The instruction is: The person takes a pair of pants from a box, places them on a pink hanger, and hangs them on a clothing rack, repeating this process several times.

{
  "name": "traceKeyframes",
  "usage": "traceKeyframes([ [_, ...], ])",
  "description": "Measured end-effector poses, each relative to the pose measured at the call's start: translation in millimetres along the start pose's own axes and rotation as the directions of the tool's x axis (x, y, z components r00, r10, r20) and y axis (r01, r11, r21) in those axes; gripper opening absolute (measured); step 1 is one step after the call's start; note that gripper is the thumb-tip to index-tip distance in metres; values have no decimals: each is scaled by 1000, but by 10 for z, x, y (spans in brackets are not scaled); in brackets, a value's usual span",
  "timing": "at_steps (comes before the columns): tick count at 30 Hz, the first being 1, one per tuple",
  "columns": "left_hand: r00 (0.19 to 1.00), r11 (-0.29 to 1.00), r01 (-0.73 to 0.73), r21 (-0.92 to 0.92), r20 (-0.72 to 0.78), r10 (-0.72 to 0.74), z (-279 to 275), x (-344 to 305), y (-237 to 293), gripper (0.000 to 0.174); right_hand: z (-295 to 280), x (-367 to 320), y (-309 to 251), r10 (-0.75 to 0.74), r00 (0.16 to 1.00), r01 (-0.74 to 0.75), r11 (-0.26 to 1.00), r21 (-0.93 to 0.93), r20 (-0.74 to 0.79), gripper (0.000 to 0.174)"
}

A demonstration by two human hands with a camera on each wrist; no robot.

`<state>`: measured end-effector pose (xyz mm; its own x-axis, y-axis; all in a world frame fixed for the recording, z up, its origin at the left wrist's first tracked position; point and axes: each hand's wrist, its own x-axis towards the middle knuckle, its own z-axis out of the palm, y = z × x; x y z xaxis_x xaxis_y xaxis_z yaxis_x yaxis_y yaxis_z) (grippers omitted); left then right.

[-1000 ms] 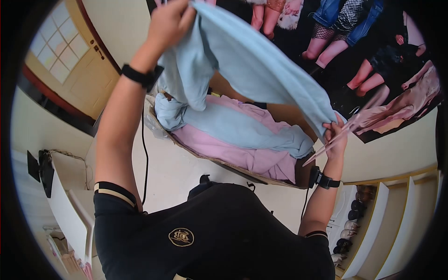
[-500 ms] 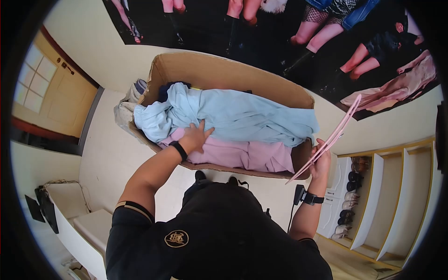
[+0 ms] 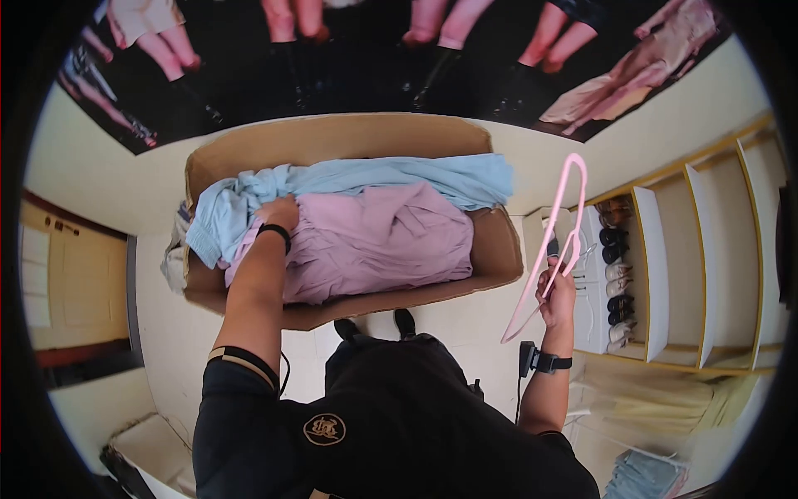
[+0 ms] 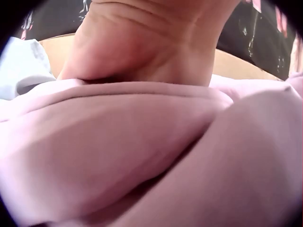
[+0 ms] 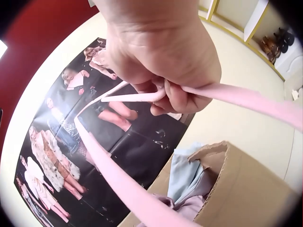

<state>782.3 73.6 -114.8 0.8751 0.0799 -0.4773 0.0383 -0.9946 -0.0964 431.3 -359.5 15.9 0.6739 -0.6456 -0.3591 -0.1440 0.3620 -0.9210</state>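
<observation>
Pink cloth (image 3: 382, 241) lies bunched in an open cardboard box (image 3: 349, 137), with a light blue garment (image 3: 399, 175) behind and left of it. The left hand (image 3: 278, 214) grips the pink cloth near its left end. In the left wrist view, folds of pink cloth (image 4: 104, 137) hide the fingers of the left hand (image 4: 147, 42). Out to the right of the box, the right hand (image 3: 557, 295) holds a pink hanger (image 3: 553, 216) upright. In the right wrist view, the fingers of the right hand (image 5: 161, 61) curl round the pink hanger (image 5: 118, 182).
Behind the box a large dark poster (image 3: 357, 75) covers the wall. Shelving (image 3: 652, 262) with several shoes (image 3: 618, 274) stands at the right, and a door (image 3: 75, 283) at the far left. A grey-white bundle (image 3: 176, 249) sits against the box's left end.
The left hand has moved from resting spread on the cloth to gripping the pink cloth, which now spreads higher over the blue. Earlier, both hands held the blue garment up; the right keeps the hanger.
</observation>
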Motion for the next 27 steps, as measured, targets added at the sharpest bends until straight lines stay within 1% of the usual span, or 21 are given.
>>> traceKeyframes([
  [2, 998, 994, 59, -95, -17, -61, -38, -18, 53, 36, -158, -45, -29, -16, 998, 16, 1000, 0, -54, 17],
  [3, 998, 995, 49, -88, -26, -51, -11, 63, 46, 36, -216, -42, -27, -19, 996, 19, 1000, -9, -85, 19],
  [5, 979, 977, -204, -65, -4, 204, 52, 223, 46, 38, -308, -29, -20, -34, 995, 36, 999, 12, -90, 18],
  [7, 944, 933, -330, 142, 45, 327, -367, -187, 456, 38, -393, 15, 3, -31, 995, 33, 999, 25, -90, 13],
  [8, 904, 903, -427, 49, 22, 426, -457, -303, 686, 37, -413, 45, 16, -30, 995, 34, 999, 39, -100, 13],
  [9, 822, 822, -569, 19, -3, 570, -464, -317, 960, 38, -419, 85, 15, -18, 995, 24, 998, 59, -98, 13],
  [10, 733, 730, -680, -75, -50, 678, -580, -541, 1273, 47, -423, 157, 12, -11, 996, 18, 997, 80, -93, 12],
  [11, 607, 589, -794, -148, -212, 766, -433, -524, 1575, 59, -434, 214, 14, -16, 993, 26, 996, 84, -114, 12],
  [12, 554, 523, -831, -191, -195, 809, -516, -717, 1878, 68, -445, 253, -2, -20, 993, 31, 995, 93, -116, 12],
  [14, 482, 444, -876, -189, -312, 819, -476, -973, 2444, 75, -491, 310, -23, -21, 996, 34, 990, 135, -92, 12],
  [15, 476, 442, -879, -177, -314, 821, -407, -1017, 2684, 75, -525, 331, -18, -27, 996, 40, 989, 140, -89, 12],
  [16, 492, 450, -871, -199, -342, 801, -294, -1021, 2923, 77, -563, 344, -19, -34, 995, 48, 987, 153, -92, 12],
  [17, 505, 453, -863, -223, -367, 781, -172, -979, 3111, 79, -607, 347, -17, -40, 995, 52, 990, 134, -95, 12],
  [18, 496, 448, -868, -212, -365, 788, -58, -964, 3228, 79, -675, 325, -6, -43, 994, 54, 992, 113, -100, 12],
  [20, 544, 512, -839, -184, -273, 793, 188, -906, 3470, 78, -874, 272, 70, -59, 990, 74, 991, 112, -131, 11],
  [22, 614, 606, -768, -208, 32, 789, 743, -508, 3638, 76, -1156, 187, 177, -27, 983, 40, 997, 72, -179, 11],
  [23, 577, 610, -792, -17, 304, 758, 1052, -223, 3685, 72, -1297, 144, 215, -21, 982, 35, 997, 72, -187, 11],
  [24, 538, 550, -819, 164, 551, 638, 1284, -54, 3721, 68, -1427, 111, 259, -4, 975, 21, 997, 73, -223, 11],
  [25, 600, 591, -784, 189, 476, 644, 1014, -525, 3549, 66, -1548, 85, 283, 14, 967, 6, 997, 77, -256, 10],
  [26, 658, 633, -745, 212, 395, 642, 600, -1074, 3356, 65, -1656, 76, 300, 22, 966, -1, 997, 81, -258, 10],
  [27, 659, 631, -744, 220, 399, 637, 571, -1113, 3383, 65, -1755, 72, 322, 31, 957, -3, 995, 98, -289, 10],
])
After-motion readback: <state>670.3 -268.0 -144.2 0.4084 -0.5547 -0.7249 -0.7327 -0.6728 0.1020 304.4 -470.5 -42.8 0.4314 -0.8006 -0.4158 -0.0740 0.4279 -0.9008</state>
